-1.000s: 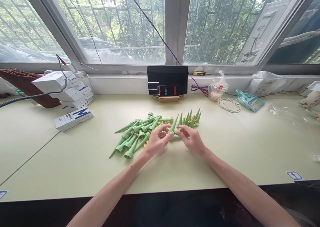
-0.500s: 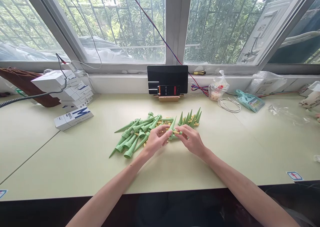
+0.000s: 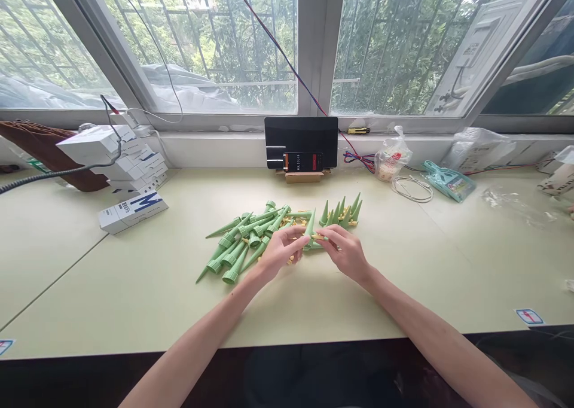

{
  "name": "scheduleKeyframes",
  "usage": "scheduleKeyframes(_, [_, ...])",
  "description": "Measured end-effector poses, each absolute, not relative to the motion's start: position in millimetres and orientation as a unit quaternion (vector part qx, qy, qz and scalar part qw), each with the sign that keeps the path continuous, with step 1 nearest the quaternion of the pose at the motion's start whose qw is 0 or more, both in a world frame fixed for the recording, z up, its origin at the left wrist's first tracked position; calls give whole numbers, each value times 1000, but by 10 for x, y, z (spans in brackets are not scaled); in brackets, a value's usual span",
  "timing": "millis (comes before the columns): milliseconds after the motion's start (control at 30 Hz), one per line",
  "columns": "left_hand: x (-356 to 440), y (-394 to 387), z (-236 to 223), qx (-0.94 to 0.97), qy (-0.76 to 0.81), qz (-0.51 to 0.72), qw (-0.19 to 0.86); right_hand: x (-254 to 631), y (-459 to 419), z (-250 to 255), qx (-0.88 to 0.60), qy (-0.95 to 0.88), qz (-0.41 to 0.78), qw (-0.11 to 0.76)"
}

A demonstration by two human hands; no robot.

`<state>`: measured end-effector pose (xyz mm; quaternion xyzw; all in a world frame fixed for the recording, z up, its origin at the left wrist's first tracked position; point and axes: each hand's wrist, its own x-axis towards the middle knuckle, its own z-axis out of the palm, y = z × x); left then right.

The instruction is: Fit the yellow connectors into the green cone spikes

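A heap of green cone-shaped plastic spikes [image 3: 242, 240] lies on the pale table [image 3: 134, 276], with small yellow pieces [image 3: 296, 215] mixed in. A second cluster of green spikes [image 3: 343, 212] stands points-up just behind my hands. My left hand [image 3: 280, 253] pinches one green spike [image 3: 309, 231] and holds it upright. My right hand [image 3: 345, 252] meets it from the right, fingertips closed on a small yellow piece [image 3: 319, 237] at the spike's base.
A dark tablet [image 3: 300, 139] with a phone [image 3: 302, 161] on a stand leans at the windowsill. White boxes [image 3: 116, 157] are stacked at the left, one box [image 3: 132, 210] lying apart. Plastic bags [image 3: 391, 155], a coiled cable [image 3: 411, 188] and a teal packet [image 3: 448, 180] lie at the right.
Both hands have barely shifted. The fingertips have drawn closer together around the upright spike, and the yellow piece has come against its base.
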<state>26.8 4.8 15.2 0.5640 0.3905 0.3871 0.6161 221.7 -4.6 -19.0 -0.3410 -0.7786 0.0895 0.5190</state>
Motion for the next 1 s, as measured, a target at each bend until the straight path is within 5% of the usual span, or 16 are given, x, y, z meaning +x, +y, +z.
scheduleKeyframes(1000, [245,46,64,618,353,378,592,2218,-42,-206,-352,-774,104,516])
